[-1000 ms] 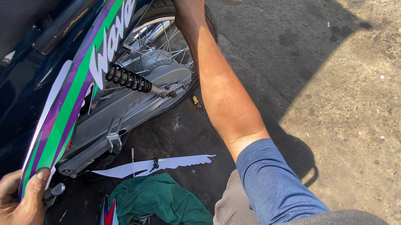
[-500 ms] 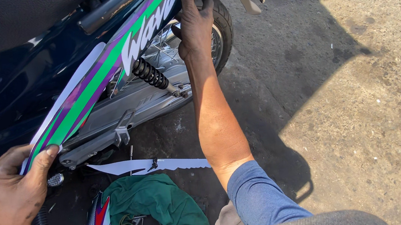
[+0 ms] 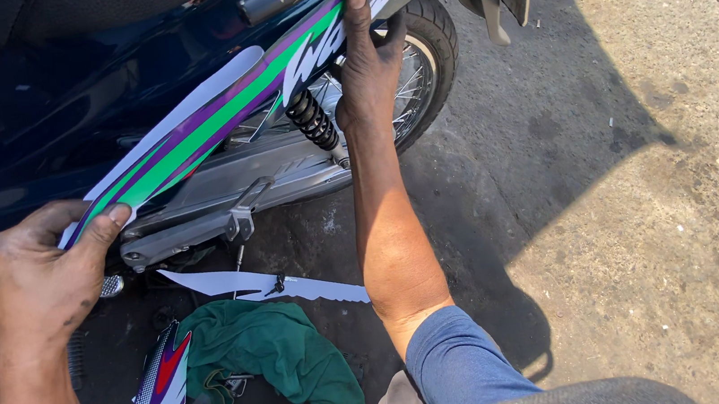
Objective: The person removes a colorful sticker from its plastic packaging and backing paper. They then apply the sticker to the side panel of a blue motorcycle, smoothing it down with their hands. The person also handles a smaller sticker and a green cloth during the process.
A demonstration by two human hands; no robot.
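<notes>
A long striped decal sheet (image 3: 215, 124), green, purple and white, lies along the dark blue side panel (image 3: 35, 122) of a motorcycle. My left hand (image 3: 47, 274) pinches its lower left end between thumb and fingers. My right hand (image 3: 367, 66) reaches far forward and presses the upper right part of the sheet against the bodywork, fingers spread over it. The rear wheel (image 3: 417, 69) and a black spring shock absorber (image 3: 312, 122) show behind my right forearm.
On the oily ground under the bike lie a green rag (image 3: 277, 351), a white torn backing strip (image 3: 270, 284) and another striped decal piece (image 3: 160, 387). A silver swingarm (image 3: 223, 195) and footpeg (image 3: 112, 286) jut out low. Sunlit concrete (image 3: 665, 194) spreads to the right.
The view has shifted so the bike sits further right and lower. My right hand has slid up along the sheet toward its rear end. My left hand keeps its hold on the lower end.
</notes>
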